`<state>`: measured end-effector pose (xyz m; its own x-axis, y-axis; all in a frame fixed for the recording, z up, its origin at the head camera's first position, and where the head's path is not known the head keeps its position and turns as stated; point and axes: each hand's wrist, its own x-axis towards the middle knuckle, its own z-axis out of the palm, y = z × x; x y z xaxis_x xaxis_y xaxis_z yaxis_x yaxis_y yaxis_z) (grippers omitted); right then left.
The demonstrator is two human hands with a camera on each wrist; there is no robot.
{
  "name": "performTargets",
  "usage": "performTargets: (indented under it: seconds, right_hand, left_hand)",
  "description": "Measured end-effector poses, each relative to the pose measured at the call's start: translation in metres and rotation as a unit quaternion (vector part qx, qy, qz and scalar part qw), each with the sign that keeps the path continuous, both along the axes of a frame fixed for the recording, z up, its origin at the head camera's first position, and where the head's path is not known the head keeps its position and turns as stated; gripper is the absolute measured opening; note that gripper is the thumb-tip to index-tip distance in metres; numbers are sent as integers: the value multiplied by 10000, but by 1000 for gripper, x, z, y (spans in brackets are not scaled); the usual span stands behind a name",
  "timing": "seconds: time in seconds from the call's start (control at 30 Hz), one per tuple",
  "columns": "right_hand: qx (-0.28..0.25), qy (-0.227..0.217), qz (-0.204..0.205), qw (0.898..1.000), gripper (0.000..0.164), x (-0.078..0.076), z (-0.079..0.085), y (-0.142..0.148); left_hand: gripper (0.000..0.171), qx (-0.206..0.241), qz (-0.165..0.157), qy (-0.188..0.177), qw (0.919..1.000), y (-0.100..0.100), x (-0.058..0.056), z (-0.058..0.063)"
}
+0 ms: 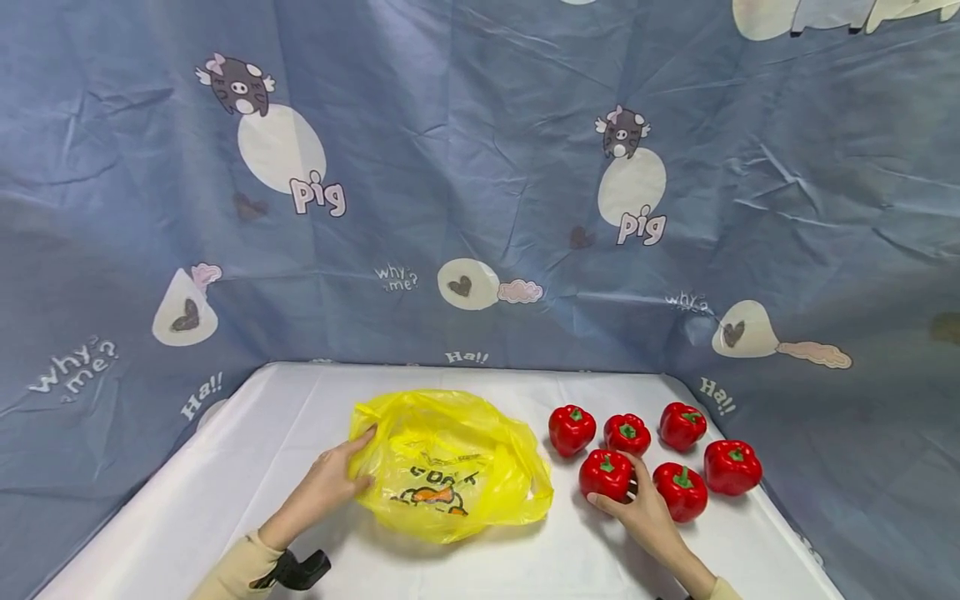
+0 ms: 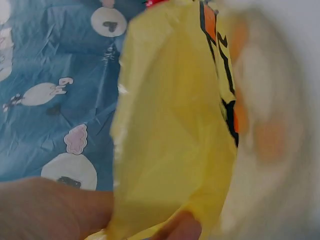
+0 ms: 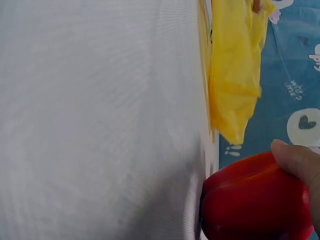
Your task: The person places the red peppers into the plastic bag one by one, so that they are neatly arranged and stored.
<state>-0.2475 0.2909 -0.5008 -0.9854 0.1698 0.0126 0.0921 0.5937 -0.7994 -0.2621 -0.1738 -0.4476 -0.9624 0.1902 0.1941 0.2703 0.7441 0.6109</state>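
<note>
A yellow plastic bag (image 1: 442,467) with a dark and orange print lies on the table, its mouth spread. My left hand (image 1: 330,483) grips its left edge, and in the left wrist view the thumb and a fingertip hold the thin plastic. To the right of the bag, my right hand (image 1: 645,508) holds a red bell pepper (image 1: 605,474), thumb on the near side and fingers behind. In the right wrist view this pepper (image 3: 255,200) sits right at the table surface with the thumb across its top.
Around the right hand stand several more red bell peppers, among them one at the back left (image 1: 572,431), one at the far right (image 1: 732,467) and one right beside the hand (image 1: 680,492). A white cloth covers the table (image 1: 300,417). Behind hangs a blue printed curtain (image 1: 480,208).
</note>
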Motion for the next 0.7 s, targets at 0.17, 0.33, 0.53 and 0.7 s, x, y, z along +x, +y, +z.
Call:
performTargets:
  seconds: [0.17,0.33,0.53,0.7]
  right_hand:
    - [-59,-11,51,10000,100,1,1,1]
    - [-42,-15,61,10000,100,3,2,0]
    - [-44,-30,71,10000,100,3,3,0]
    - [-52,-20,76,10000,101,2,2,0]
  left_hand:
    - [68,-230,309,141,9992,3,3,6]
    - [68,-334,-19,162,9993,3,7,18]
    - [69,-482,-182,58,9987,2,9,31]
    - [68,-570,-203,-18,9982,4,10,37]
